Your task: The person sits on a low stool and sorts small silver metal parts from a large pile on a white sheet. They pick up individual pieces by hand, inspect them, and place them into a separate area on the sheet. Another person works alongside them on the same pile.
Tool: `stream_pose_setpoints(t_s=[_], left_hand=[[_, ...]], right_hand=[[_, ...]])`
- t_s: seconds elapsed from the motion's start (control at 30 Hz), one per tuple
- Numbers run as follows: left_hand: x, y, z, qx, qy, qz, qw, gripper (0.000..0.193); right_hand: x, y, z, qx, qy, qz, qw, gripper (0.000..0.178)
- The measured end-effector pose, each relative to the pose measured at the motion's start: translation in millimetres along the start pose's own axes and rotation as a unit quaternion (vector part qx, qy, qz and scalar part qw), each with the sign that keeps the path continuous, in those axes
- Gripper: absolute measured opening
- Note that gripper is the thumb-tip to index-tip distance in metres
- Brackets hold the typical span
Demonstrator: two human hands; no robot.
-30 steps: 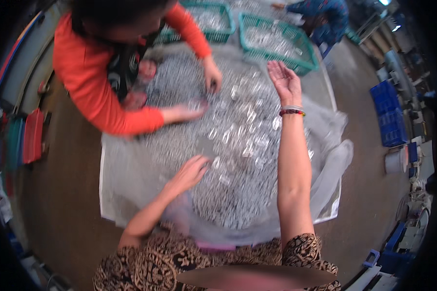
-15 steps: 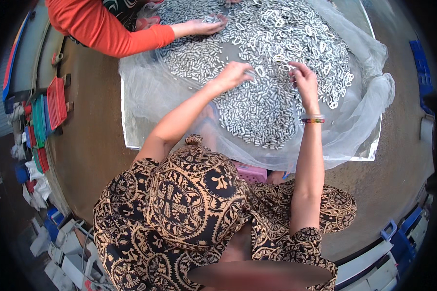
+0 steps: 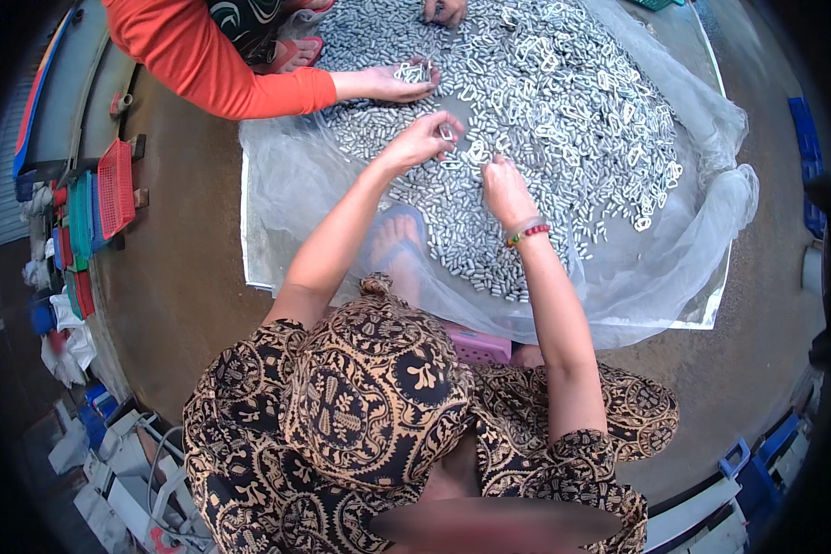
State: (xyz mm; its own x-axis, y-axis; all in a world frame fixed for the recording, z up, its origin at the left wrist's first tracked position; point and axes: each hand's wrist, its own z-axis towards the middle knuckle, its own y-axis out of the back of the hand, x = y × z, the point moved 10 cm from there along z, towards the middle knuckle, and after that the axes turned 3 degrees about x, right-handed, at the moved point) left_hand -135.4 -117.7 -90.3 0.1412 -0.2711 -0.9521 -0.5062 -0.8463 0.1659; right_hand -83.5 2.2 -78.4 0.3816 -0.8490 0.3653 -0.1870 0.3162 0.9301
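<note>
A wide heap of small grey metal cylinders (image 3: 475,249) and pale oval metal links (image 3: 572,138) lies on a sheet of white netting (image 3: 646,295). Over the left part of the heap, my left hand (image 3: 415,143) is closed around an oval metal link (image 3: 447,132) that shows between thumb and fingers. My right hand (image 3: 510,194), back upward, is down at the middle of the heap with its fingers bent together. What those fingertips hold, if anything, is hidden. Just beyond my left hand, a co-worker's upturned hand (image 3: 397,85) cradles several links.
The co-worker's orange sleeve (image 3: 277,95) reaches in from the upper left; another hand (image 3: 445,11) touches the heap's far edge. Red baskets (image 3: 115,189) stand on the left. A pink plastic stool (image 3: 475,346) is below the netting. Blue crates (image 3: 808,166) lie far right.
My right hand has moved left and its fingers have closed together at the heap. My left hand has shifted slightly left, its link now visible. Another hand has come into view at the far edge.
</note>
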Motion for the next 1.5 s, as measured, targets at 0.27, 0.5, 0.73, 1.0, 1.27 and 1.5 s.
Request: stream_pose_setpoints(t_s=[0.27, 0.5, 0.73, 1.0, 1.27, 1.5], left_hand=[[20, -17, -10, 0.011, 0.092, 0.143, 0.985, 0.027], [28, -28, 2, 0.056, 0.021, 0.37, 0.927, 0.026], [44, -19, 1, 0.032, 0.0, 0.445, 0.895, 0.028], [25, -3, 8, 0.059, -0.019, 0.432, 0.9, 0.018], [27, 11, -8, -0.093, -0.083, 0.421, 0.898, 0.027], [14, 23, -4, -0.082, -0.046, 0.442, 0.892, 0.023]], right_hand=[[-93, 5, -44, 0.015, -0.258, 0.555, 0.791, 0.036], [-92, 21, -42, -0.047, -0.25, 0.597, 0.761, 0.048], [-14, -24, -33, 0.052, -0.059, 0.127, 0.989, 0.022], [-76, 13, -31, -0.092, -0.183, 0.394, 0.896, 0.008], [-64, 2, -34, -0.045, -0.18, 0.844, 0.503, 0.011], [-89, 22, -25, -0.083, -0.205, 0.666, 0.712, 0.009]])
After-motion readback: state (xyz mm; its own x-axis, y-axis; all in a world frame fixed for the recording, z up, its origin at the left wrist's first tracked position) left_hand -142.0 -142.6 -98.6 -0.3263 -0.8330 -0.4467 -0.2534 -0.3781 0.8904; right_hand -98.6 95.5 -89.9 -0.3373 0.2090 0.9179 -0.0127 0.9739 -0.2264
